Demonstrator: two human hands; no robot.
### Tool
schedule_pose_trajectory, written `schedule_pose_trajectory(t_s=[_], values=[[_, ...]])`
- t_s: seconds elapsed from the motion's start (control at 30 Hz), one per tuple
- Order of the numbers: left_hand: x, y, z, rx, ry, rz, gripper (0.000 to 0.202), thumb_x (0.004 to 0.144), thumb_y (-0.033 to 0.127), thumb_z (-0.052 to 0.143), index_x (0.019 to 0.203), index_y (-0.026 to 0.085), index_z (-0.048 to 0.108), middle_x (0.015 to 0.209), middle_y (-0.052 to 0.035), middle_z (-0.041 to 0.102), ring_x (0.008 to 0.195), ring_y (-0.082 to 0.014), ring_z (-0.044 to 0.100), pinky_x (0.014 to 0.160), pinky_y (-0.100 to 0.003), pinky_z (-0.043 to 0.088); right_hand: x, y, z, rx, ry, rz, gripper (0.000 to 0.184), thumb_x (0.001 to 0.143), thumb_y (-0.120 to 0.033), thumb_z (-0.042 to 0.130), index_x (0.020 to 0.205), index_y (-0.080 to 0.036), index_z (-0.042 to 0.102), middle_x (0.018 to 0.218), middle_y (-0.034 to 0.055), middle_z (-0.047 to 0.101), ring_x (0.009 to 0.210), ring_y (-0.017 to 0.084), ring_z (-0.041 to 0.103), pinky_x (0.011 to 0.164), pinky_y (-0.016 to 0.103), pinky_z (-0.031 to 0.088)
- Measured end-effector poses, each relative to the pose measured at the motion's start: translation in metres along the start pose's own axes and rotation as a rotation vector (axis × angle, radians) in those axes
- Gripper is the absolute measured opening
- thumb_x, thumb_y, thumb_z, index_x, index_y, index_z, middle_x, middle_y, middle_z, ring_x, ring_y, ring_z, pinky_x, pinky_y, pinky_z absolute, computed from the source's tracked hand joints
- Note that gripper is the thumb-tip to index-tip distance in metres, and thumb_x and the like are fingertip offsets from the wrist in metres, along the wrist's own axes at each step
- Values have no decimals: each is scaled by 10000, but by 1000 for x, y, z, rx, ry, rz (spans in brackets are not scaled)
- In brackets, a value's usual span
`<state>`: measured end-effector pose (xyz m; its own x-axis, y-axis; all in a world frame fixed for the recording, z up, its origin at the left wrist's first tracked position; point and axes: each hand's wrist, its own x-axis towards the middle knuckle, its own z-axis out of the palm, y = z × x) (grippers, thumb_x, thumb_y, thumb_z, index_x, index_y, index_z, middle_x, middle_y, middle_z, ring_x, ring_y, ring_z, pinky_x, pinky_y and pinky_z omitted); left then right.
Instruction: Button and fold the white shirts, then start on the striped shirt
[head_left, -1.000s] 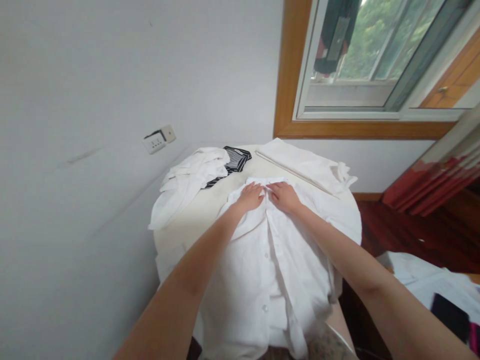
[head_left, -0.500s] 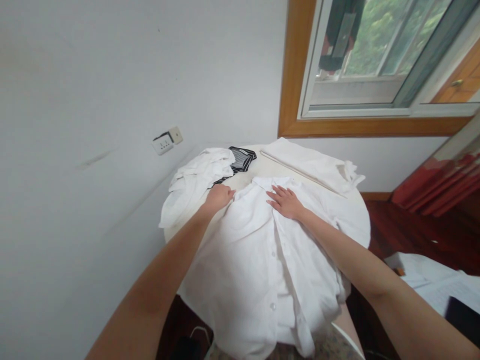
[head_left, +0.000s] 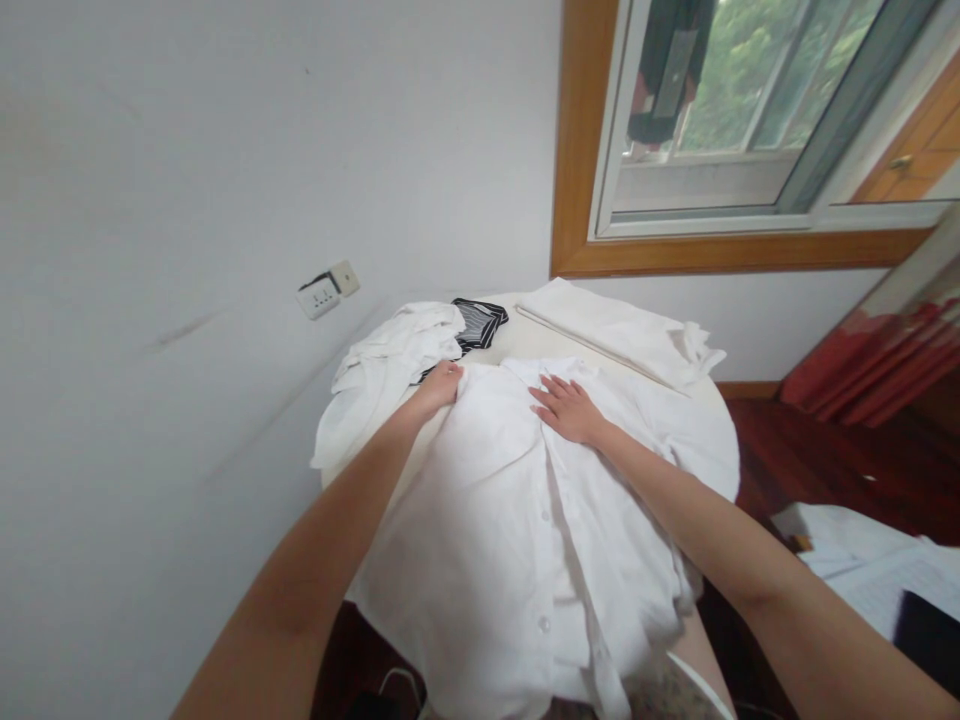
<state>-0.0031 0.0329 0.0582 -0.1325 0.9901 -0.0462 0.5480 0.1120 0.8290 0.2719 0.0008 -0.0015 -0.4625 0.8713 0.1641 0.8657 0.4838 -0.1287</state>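
Note:
A white button-up shirt lies front up across a round white table, its collar at the far end and its hem hanging over the near edge. My left hand is closed on the shirt's left shoulder, pinching the cloth. Flat on the upper front, just below the collar, rests my right hand with its fingers spread. Beyond my left hand are a crumpled white garment and a black-and-white striped garment. A folded white garment lies at the back right.
A wall with a socket stands behind and to the left. The wood-framed window is at the back right, near a red curtain. Papers and a dark flat object lie at the lower right.
My left hand has drawn the shirt's shoulder slightly outward to the left, and the cloth there looks smoother. My right hand stays on the shirt front. The view has shifted a little.

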Motion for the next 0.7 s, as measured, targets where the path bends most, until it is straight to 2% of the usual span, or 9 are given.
schedule_pose_trajectory(t_s=[0.07,0.17,0.23,0.3,0.37,0.43,0.57,0.63,0.7], values=[[1,-1,-7,-20,30,7,236,879,343,431,999,182,556,723,1,595,630,-154,559,585,-255,429,0,0,0,5,4,5,563,1005,-519,252,1492,-278,404,1593,67,274,1465,274,244,1167,509,204],[4,-3,-19,75,48,103,252,852,397,462,960,199,574,876,-27,649,819,-186,603,723,-279,472,0,-1,1,6,9,3,560,1006,-516,256,1490,-278,406,1590,70,281,1466,273,242,1168,505,204],[7,-4,-26,208,21,189,268,824,436,493,912,202,589,948,-39,671,914,-205,606,818,-294,470,0,-1,0,5,9,0,562,1007,-520,253,1491,-278,406,1590,71,279,1466,275,240,1167,505,206],[9,-4,-32,324,-53,227,318,794,494,523,883,200,608,963,-49,690,934,-221,612,843,-303,469,-1,-1,-1,1,8,0,564,1007,-526,248,1490,-281,407,1592,70,275,1465,273,242,1167,503,206],[11,-2,-38,397,-167,189,394,745,564,571,869,196,641,970,-65,709,932,-237,622,804,-301,481,-1,-2,-2,-3,5,1,565,1006,-531,243,1489,-287,406,1592,65,274,1465,269,245,1168,501,205],[11,2,-45,420,-268,68,458,681,616,630,849,192,675,957,-74,725,906,-248,636,720,-290,489,-1,-2,-3,-3,2,4,566,1006,-534,235,1489,-293,406,1593,60,273,1466,265,243,1168,500,208],[9,8,-63,326,-366,-182,498,574,644,737,742,178,688,744,-55,712,731,-228,648,571,-276,462,0,-2,-4,4,-5,3,570,1004,-540,233,1490,-295,405,1594,59,266,1469,266,235,1168,503,210],[8,8,-72,214,-385,-178,511,538,634,773,747,176,684,735,-43,705,731,-209,648,595,-269,480,0,-1,-3,6,-4,2,568,1004,-540,237,1490,-298,403,1596,55,262,1469,265,235,1169,501,208],[9,7,-78,73,-381,-113,538,533,633,780,809,183,672,821,-39,710,784,-188,648,654,-260,508,0,-1,-3,9,-2,1,568,1005,-539,236,1492,-297,400,1596,54,264,1469,264,235,1168,501,208]])
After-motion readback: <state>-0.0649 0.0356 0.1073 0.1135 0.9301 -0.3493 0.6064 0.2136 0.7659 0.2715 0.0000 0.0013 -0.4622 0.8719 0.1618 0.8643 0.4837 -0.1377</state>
